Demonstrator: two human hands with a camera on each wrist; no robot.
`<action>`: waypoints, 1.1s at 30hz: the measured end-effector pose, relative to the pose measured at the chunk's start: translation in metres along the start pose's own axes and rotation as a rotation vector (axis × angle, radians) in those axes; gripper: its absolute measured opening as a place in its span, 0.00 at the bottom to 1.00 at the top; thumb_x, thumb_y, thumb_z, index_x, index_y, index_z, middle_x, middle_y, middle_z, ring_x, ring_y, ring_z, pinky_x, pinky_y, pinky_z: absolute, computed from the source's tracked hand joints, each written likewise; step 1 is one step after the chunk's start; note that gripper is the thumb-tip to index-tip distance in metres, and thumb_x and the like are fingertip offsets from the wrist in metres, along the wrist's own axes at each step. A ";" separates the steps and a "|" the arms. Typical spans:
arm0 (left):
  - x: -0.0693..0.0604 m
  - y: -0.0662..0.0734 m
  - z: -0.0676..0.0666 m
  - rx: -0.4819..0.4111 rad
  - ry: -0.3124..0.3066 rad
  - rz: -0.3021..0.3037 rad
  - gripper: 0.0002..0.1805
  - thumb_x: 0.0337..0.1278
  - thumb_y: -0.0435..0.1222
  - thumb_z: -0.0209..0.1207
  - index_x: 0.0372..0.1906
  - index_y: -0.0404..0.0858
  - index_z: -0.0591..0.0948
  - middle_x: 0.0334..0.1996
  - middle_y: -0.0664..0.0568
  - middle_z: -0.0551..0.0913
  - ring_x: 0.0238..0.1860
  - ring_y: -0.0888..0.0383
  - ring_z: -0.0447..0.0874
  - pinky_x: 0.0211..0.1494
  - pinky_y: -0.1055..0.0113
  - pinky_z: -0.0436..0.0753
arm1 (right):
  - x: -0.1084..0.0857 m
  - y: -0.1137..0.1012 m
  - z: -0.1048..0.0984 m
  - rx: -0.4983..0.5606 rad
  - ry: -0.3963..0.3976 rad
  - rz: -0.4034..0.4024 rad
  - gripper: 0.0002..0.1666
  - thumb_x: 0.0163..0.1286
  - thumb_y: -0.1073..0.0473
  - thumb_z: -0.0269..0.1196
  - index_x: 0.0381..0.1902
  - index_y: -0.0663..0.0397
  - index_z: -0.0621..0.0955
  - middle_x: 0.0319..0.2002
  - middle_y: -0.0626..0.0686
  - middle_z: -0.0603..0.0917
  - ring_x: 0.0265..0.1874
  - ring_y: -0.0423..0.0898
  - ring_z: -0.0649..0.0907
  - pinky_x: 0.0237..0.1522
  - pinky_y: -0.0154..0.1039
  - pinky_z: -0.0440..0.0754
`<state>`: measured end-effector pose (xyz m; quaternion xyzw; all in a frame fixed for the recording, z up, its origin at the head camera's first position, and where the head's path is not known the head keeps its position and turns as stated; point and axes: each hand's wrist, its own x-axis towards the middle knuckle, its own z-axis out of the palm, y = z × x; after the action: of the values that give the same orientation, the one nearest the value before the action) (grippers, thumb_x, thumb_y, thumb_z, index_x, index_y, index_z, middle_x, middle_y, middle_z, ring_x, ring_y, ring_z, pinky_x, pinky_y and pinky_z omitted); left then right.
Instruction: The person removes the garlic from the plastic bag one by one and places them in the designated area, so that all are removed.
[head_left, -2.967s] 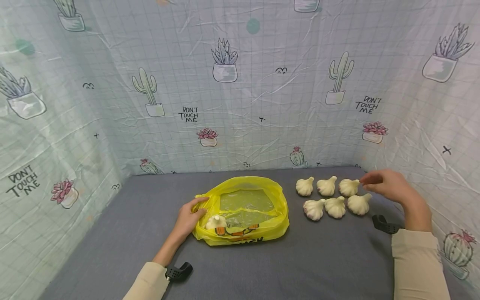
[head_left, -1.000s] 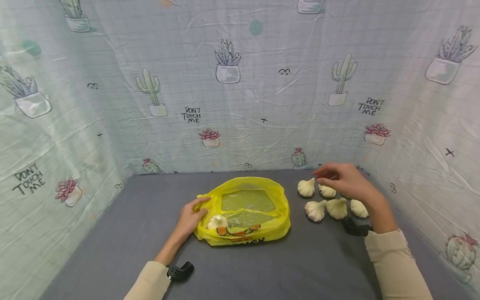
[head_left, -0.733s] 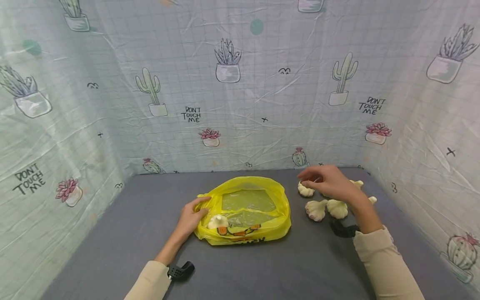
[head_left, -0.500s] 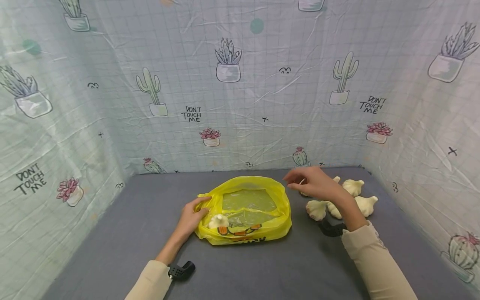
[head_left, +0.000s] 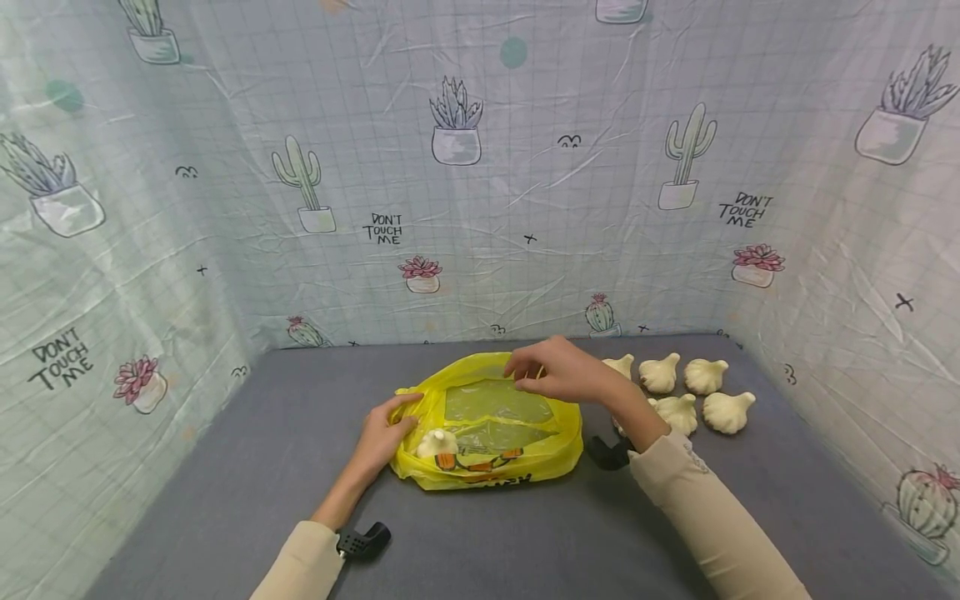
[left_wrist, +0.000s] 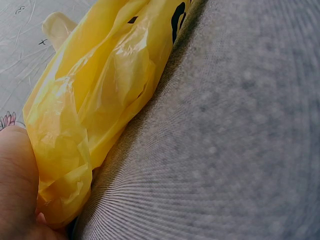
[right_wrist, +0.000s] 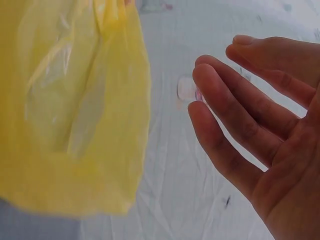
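A yellow plastic bag (head_left: 561, 454) lies on the table with its mouth spread wide. One garlic bulb (head_left: 435, 442) sits inside it, at the left. My left hand (head_left: 380, 437) holds the bag's left edge, thumb in front; in the left wrist view the thumb (left_wrist: 17, 175) presses against the crumpled plastic. Over the bag's far right rim hovers my right hand (head_left: 562, 371). Its fingers (right_wrist: 235, 120) are loosely bent and spread in the right wrist view, with nothing between them. Several more garlic bulbs (head_left: 727, 412) stand in two rows right of the bag, some partly hidden by the right forearm.
The grey tabletop (head_left: 300, 433) runs around the bag. A printed curtain (head_left: 510, 208) with cactus drawings closes off the back and both sides. A black wrist strap (head_left: 364, 542) sits on the left arm, and another strap (head_left: 609, 452) on the right.
My right hand has swept left, from the far right end of the garlic rows across them to the bag's right side. The left hand, bag and garlic bulbs have kept their places.
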<state>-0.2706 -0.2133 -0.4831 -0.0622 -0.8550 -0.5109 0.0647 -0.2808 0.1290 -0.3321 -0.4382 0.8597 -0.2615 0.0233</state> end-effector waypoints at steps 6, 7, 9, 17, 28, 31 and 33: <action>-0.001 -0.001 0.000 -0.001 -0.005 0.007 0.22 0.71 0.33 0.58 0.67 0.44 0.81 0.71 0.44 0.77 0.78 0.42 0.65 0.78 0.40 0.67 | 0.023 -0.014 0.020 -0.043 -0.095 -0.036 0.14 0.76 0.60 0.62 0.56 0.51 0.86 0.44 0.48 0.91 0.42 0.42 0.89 0.46 0.35 0.86; -0.001 -0.001 0.000 -0.001 -0.006 0.011 0.22 0.71 0.32 0.58 0.67 0.44 0.81 0.71 0.43 0.77 0.78 0.42 0.65 0.78 0.40 0.67 | 0.026 -0.017 0.023 -0.047 -0.110 -0.038 0.14 0.76 0.59 0.62 0.56 0.50 0.86 0.44 0.48 0.91 0.42 0.42 0.89 0.46 0.35 0.86; 0.000 -0.002 0.000 0.001 -0.004 0.018 0.22 0.71 0.32 0.58 0.67 0.43 0.81 0.71 0.43 0.77 0.78 0.41 0.65 0.77 0.39 0.67 | 0.032 -0.023 0.028 -0.054 -0.132 -0.041 0.14 0.75 0.60 0.63 0.56 0.50 0.86 0.44 0.48 0.92 0.42 0.42 0.89 0.46 0.36 0.86; 0.001 -0.002 0.001 0.005 0.006 0.012 0.22 0.70 0.32 0.59 0.66 0.43 0.82 0.71 0.42 0.77 0.76 0.40 0.67 0.75 0.39 0.69 | 0.050 -0.037 0.045 -0.090 -0.179 -0.049 0.14 0.74 0.58 0.65 0.55 0.48 0.86 0.44 0.47 0.92 0.42 0.42 0.89 0.45 0.33 0.85; 0.001 -0.001 0.001 0.022 0.020 0.016 0.22 0.68 0.32 0.59 0.65 0.44 0.83 0.69 0.43 0.79 0.75 0.43 0.70 0.69 0.47 0.75 | 0.069 -0.037 0.066 -0.036 -0.213 -0.077 0.16 0.72 0.58 0.68 0.56 0.52 0.86 0.46 0.50 0.92 0.41 0.43 0.90 0.45 0.31 0.85; 0.002 -0.002 0.001 0.026 0.024 0.017 0.22 0.68 0.32 0.59 0.65 0.44 0.83 0.69 0.43 0.79 0.75 0.44 0.70 0.68 0.48 0.75 | 0.071 -0.037 0.070 -0.018 -0.229 -0.082 0.17 0.72 0.58 0.68 0.57 0.54 0.86 0.46 0.52 0.92 0.42 0.45 0.91 0.46 0.31 0.85; 0.002 -0.002 0.001 0.027 0.027 0.016 0.22 0.68 0.32 0.59 0.65 0.45 0.83 0.69 0.42 0.78 0.74 0.44 0.71 0.68 0.48 0.76 | 0.073 -0.037 0.072 -0.015 -0.234 -0.080 0.18 0.72 0.58 0.68 0.57 0.55 0.86 0.46 0.52 0.92 0.42 0.44 0.91 0.46 0.31 0.85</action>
<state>-0.2734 -0.2130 -0.4849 -0.0610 -0.8604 -0.4994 0.0811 -0.2784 0.0243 -0.3632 -0.5001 0.8347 -0.2028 0.1098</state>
